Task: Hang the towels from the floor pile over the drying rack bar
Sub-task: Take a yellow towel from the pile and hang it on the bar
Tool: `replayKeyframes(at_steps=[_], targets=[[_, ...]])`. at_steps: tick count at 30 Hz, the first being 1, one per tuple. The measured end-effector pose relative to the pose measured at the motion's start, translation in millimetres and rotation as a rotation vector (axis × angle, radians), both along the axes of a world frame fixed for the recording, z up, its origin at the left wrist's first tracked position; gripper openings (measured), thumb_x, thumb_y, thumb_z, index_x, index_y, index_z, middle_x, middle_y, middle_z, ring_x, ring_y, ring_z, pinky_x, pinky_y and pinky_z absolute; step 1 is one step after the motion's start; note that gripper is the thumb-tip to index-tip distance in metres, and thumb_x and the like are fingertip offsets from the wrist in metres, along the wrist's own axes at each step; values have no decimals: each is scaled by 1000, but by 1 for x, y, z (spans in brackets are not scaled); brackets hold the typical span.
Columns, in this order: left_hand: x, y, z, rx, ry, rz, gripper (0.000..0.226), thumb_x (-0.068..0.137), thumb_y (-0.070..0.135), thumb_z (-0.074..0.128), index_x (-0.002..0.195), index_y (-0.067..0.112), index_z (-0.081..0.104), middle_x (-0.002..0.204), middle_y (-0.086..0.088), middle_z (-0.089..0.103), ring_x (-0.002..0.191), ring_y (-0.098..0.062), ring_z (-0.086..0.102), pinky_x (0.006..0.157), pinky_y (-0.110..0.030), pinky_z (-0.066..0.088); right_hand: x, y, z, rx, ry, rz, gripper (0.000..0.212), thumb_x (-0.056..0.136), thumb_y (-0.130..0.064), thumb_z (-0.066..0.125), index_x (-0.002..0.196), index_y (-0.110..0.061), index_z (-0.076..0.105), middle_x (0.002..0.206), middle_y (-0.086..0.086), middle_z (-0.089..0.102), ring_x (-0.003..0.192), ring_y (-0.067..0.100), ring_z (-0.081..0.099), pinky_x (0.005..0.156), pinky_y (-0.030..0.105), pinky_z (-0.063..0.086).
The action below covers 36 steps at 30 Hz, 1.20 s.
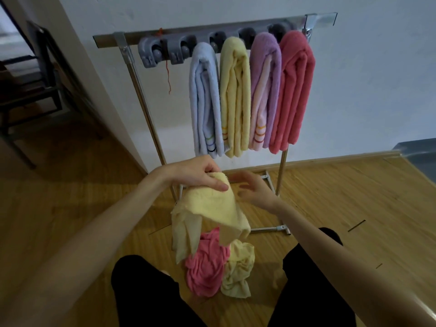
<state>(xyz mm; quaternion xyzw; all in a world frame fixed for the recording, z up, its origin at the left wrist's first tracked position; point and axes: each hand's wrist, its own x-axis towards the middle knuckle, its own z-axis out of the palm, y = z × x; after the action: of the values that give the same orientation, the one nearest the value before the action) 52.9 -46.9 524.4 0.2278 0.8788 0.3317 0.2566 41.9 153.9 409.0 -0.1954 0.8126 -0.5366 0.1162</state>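
My left hand (200,173) grips the top of a pale yellow towel (212,208), which hangs down in front of me above the floor pile. My right hand (253,188) hovers just right of the towel, fingers spread and holding nothing. On the floor between my knees lie a pink towel (206,265) and another yellow towel (238,267). The drying rack bar (212,31) stands ahead against the wall. Over it hang a light blue towel (204,97), a yellow towel (236,95), a purple towel (265,90) and a pink towel (293,90).
Grey clip holders (162,51) sit on the left part of the bar, with a red thread dangling. The rack's metal legs (269,228) rest on the wooden floor. A dark chair (30,90) stands at the left beyond the wall corner. A grey box edge (422,156) shows at the right.
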Motion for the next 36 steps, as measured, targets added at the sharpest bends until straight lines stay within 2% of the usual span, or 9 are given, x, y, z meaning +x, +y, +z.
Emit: replayKeyframes(at_steps=[2, 5, 9, 14, 20, 24, 27, 31, 36], targets=[[0, 0, -1, 18, -12, 12, 17, 84, 25, 71, 74, 11, 69, 66, 5, 60, 62, -6, 58, 56, -19, 41, 4, -6, 25, -244, -141, 131, 45, 72, 11, 52, 116, 1, 59, 112, 17, 64, 108, 24, 61, 88, 32, 50], [-2, -4, -5, 47, -28, 28, 19, 84, 23, 71, 66, 21, 66, 58, 16, 57, 56, 1, 54, 53, -14, 39, 7, -14, 41, -335, -230, 254, 36, 70, 2, 47, 104, 6, 61, 98, 26, 63, 93, 30, 58, 81, 35, 45], [-1, -15, -11, 61, -39, 34, 24, 79, 35, 75, 77, 11, 72, 66, 6, 61, 61, -5, 57, 55, -16, 41, 15, -15, 48, -322, -332, 379, 3, 81, -5, 59, 82, -3, 58, 70, -5, 59, 67, 6, 55, 63, 17, 42], [4, -29, -17, 127, -70, 76, 64, 73, 49, 76, 80, -14, 63, 69, -12, 52, 63, -24, 49, 52, -20, 34, 8, -4, 59, -259, -285, 370, 25, 85, -12, 65, 82, 11, 56, 67, 6, 49, 57, 8, 47, 52, 15, 34], [5, -62, -30, 183, -137, 127, 72, 57, 61, 81, 70, -7, 61, 60, -7, 46, 54, -18, 44, 49, -19, 30, -3, 13, 62, -384, -471, 249, 13, 84, -15, 63, 76, -8, 58, 67, 3, 53, 57, 13, 51, 53, 21, 40], [0, -77, -24, 198, -93, 209, 76, 52, 64, 81, 66, -7, 57, 58, -5, 39, 51, -15, 39, 46, -17, 27, -12, 8, 73, -292, -408, 389, 14, 85, -4, 62, 97, -8, 56, 87, 8, 57, 76, 18, 57, 62, 22, 49], [-10, -89, -7, 173, -45, 226, 91, 53, 64, 81, 93, -15, 62, 78, -15, 55, 70, -29, 51, 57, -25, 39, -20, -4, 102, -173, -213, 623, 34, 84, 16, 55, 111, -3, 50, 103, -2, 58, 96, 12, 59, 80, 22, 48], [-18, -106, 41, 162, -54, 137, 51, 74, 41, 74, 116, 17, 58, 88, 2, 65, 78, -19, 64, 67, -22, 52, -40, -28, 145, 257, -61, 911, 30, 86, 9, 58, 112, -4, 65, 115, -3, 66, 116, 13, 57, 99, 27, 43], [-13, -128, 91, 37, 9, 17, 20, 79, 34, 62, 96, 27, 69, 100, 4, 60, 91, -16, 57, 79, -24, 49, -67, -51, 185, 529, 123, 687, 29, 87, -9, 63, 109, -26, 71, 105, -24, 66, 103, -5, 57, 91, 14, 43]])
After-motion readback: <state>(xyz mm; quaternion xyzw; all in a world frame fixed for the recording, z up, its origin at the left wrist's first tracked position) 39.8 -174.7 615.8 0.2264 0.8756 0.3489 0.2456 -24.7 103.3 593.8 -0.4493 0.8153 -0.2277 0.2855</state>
